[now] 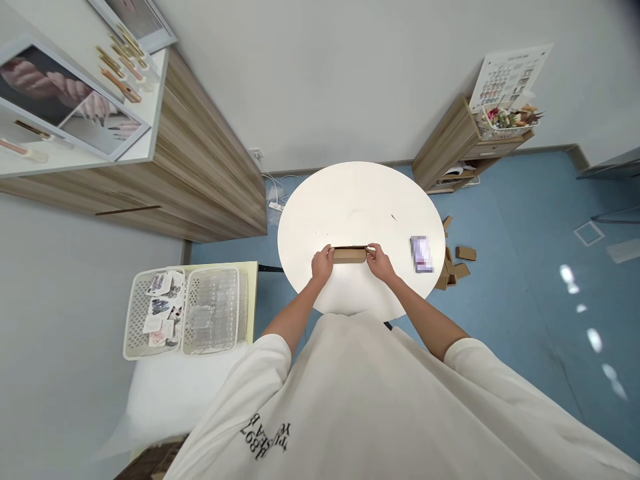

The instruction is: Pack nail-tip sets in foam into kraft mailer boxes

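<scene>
A small brown cardboard box (349, 256) is held over the near middle of the round white table (350, 193). My left hand (323, 264) grips its left end, fingers bent around the edge. At the opposite end my right hand (380, 263) pinches the box's corner between thumb and fingers. A dark line runs along the box's far upper edge, where a gap or opening seems to show. What is inside it, if anything, is hidden from me. To the right on the tabletop lies a purple, blurred item (422, 255).
Several cardboard boxes (453, 272) lie on the blue floor right of the table. At left, two white plastic baskets (131, 320) stand on a yellowish surface, one holding packets. A wooden cabinet (215, 173) stands back left, a smaller one (445, 150) back right. Cables (277, 190) lie near the wall.
</scene>
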Demonstrator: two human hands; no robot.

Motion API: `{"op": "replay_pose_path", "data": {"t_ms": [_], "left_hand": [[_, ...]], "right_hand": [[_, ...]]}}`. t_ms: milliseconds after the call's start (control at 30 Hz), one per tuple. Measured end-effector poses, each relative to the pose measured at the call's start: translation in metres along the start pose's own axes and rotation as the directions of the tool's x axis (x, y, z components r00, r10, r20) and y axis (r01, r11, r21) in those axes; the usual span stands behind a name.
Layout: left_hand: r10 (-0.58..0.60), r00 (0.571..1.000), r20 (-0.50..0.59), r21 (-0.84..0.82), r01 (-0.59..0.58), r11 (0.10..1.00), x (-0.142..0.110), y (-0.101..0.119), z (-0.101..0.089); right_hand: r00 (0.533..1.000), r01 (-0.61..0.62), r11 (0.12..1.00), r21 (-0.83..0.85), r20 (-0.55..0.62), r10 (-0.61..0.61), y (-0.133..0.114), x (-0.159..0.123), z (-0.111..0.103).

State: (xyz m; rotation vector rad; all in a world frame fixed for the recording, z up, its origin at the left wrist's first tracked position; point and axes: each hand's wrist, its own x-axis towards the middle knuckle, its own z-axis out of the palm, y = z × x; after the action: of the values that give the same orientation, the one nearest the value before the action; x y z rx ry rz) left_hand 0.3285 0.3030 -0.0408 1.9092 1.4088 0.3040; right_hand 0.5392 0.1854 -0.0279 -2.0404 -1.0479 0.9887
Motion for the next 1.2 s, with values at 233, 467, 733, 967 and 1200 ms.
{"op": "replay_pose_path", "data": {"t_ms": [233, 467, 733, 967, 1200], "left_hand": [[0.028, 1.000, 0.014, 0.045, -0.028, 0.999, -0.003, -0.001, 0.001], [0.055, 0.997, 0.045, 0.040, -0.057, 0.998, -0.006, -0.006, 0.002], [0.054, 0.994, 0.095, 0.060, -0.060, 0.996, -0.003, -0.008, -0.001], [0.084, 0.991, 0.102, 0.013, -0.086, 0.996, -0.003, -0.015, 0.001], [0.095, 0.989, 0.112, -0.030, -0.092, 0.995, -0.005, -0.015, -0.001]], "right_hand": [[0.994, -0.075, 0.997, 0.029, -0.080, 0.077, -0.004, -0.001, 0.005], [0.985, -0.108, 0.994, 0.010, -0.135, 0.108, -0.010, 0.004, 0.007], [0.986, -0.079, 0.997, 0.020, -0.148, 0.082, -0.006, 0.006, 0.008], [0.986, -0.092, 0.995, -0.031, -0.143, 0.086, -0.004, 0.004, 0.011], [0.998, -0.045, 0.961, -0.272, -0.054, 0.031, -0.009, -0.001, 0.007]]}}
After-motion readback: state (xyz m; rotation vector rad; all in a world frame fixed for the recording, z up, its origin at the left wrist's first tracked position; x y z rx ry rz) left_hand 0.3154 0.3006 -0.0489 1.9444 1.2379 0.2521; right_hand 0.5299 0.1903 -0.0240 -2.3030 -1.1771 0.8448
